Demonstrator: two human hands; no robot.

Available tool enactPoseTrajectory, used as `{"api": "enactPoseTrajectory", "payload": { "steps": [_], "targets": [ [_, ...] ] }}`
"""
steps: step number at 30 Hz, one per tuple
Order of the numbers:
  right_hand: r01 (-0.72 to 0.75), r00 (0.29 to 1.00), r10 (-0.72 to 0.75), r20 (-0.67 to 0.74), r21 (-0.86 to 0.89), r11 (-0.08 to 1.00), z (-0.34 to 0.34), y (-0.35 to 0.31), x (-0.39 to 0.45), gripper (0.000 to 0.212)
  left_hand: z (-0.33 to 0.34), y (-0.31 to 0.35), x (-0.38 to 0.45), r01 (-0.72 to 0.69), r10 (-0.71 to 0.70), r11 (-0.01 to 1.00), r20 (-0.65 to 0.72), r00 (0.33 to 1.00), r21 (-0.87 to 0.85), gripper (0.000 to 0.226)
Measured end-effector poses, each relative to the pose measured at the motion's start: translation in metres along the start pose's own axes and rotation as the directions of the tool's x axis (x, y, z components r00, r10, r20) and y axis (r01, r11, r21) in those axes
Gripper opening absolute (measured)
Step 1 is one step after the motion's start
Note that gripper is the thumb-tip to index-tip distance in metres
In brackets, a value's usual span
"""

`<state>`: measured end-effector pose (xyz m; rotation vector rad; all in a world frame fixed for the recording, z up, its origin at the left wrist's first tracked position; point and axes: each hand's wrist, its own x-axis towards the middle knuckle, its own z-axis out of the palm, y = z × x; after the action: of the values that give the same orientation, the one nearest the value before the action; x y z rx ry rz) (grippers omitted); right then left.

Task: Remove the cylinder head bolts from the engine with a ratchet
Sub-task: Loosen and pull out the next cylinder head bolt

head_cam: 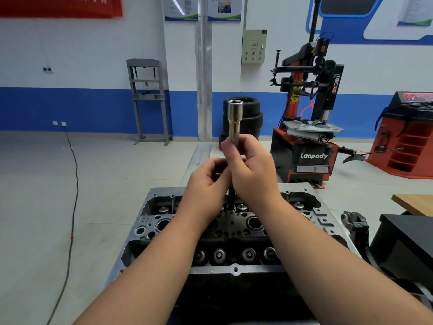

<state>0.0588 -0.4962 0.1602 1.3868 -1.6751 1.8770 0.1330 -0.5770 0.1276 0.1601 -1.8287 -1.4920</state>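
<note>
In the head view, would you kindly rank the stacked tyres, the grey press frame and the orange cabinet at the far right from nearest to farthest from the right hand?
From the right hand, as the head view shows it:
1. Stacked tyres, just above and behind it, by the wall.
2. Grey press frame, off to the left, against the blue-striped wall.
3. Orange cabinet, at the far right edge.

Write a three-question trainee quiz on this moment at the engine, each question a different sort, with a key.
1. True or false: the right hand grips the long socket with its open end pointing up.
2. Multiple choice: the hands are held above the A) stacked tyres B) cylinder head C) tyre changer.
3. Fill in: the left hand is curled round the tool just ____ the right hand.

Key: 1 true; 2 B; 3 below.
</note>
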Motion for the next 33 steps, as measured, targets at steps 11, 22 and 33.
{"api": "enactPoseTrajectory", "payload": {
  "steps": [11, 22, 33],
  "targets": [
    [0.009, 1.000, -0.009, 0.002, -0.004, 1.000, -0.0008, 0.0019, 0.0006, 0.006, -0.0031, -0.0029, 0.0018, -0.040, 0.040, 0.999, -0.010, 0.999, 0.016, 0.007],
    [0.000, 0.999, -0.001, 0.045, 0.013, 1.000, 0.0007, 0.0015, -0.0001, 0.010, -0.0024, -0.0012, 0.0012, -0.032, 0.032, 0.999, 0.007, 0.999, 0.001, 0.006],
    [-0.007, 1.000, 0.007, -0.007, -0.021, 1.000, 0.0005, 0.0047, 0.0008, 0.033, 0.0005, 0.0009, 0.0009, 0.018, -0.018, 1.000, 0.033, 0.999, 0.001, 0.026]
  ]
}}
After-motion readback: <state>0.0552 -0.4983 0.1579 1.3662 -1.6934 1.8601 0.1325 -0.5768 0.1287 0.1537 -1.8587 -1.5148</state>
